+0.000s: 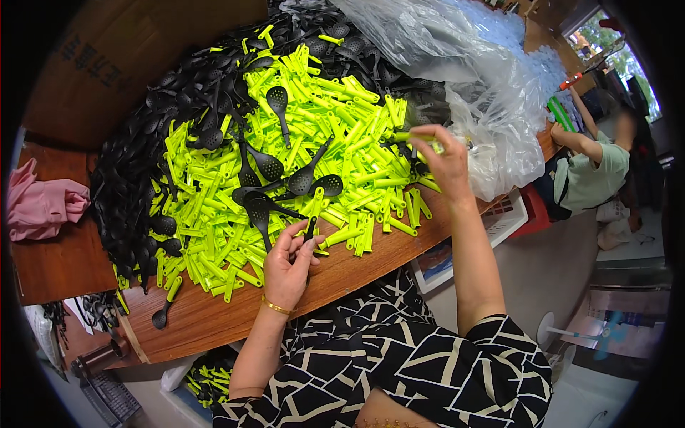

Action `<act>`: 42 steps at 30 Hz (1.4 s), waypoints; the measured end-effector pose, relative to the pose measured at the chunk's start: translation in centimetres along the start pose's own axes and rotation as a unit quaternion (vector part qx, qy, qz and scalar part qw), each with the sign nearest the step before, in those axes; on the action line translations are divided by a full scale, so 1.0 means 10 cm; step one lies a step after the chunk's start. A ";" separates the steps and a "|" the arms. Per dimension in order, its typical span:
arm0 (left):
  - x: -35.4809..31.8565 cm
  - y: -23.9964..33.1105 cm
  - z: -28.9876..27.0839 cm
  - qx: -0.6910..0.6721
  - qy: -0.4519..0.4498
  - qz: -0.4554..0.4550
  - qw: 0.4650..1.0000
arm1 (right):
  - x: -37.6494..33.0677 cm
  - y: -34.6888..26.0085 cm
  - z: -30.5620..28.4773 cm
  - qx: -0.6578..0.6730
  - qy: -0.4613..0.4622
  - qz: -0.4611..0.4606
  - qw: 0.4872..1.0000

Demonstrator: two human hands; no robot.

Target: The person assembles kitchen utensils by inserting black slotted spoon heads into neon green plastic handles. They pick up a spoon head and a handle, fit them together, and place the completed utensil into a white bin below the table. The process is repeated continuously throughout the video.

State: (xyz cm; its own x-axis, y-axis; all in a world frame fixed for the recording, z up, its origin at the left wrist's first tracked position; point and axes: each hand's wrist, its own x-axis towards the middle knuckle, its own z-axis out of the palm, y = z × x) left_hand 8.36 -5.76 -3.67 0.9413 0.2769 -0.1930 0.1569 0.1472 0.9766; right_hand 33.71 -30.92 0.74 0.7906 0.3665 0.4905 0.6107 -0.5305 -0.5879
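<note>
Left hand [287,271] pinches dark stem [310,230]; right hand [448,164] grips green handle [402,137] by end. Handle heap [214,239] just ahead of both, seemingly for easy reach.

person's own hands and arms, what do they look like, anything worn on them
Both the left hand and the right hand are bare, with no gloves. A thin gold-coloured bracelet circles the left wrist; none shows on the right. The forearms are uncovered, below short, loose black sleeves patterned with angular cream lines.
</note>
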 end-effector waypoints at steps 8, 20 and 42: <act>-0.07 0.04 0.14 0.035 -0.039 0.034 0.998 | -0.54 -0.95 0.44 0.238 -0.257 -0.057 0.935; -0.21 0.11 0.07 0.054 -0.032 0.020 0.998 | -0.44 -1.19 0.39 0.183 -0.317 -0.092 0.926; -0.38 0.22 -0.15 0.465 -0.010 0.281 0.840 | -0.87 -1.46 0.49 -0.106 -0.342 -0.289 0.888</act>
State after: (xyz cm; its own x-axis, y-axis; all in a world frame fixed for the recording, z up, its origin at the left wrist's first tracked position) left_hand 4.69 -5.11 -0.90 0.9479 0.0376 0.3164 -0.1572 -0.8087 0.5668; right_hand 18.17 -22.65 1.90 0.2337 0.9646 0.1221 0.9587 -0.2076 -0.1947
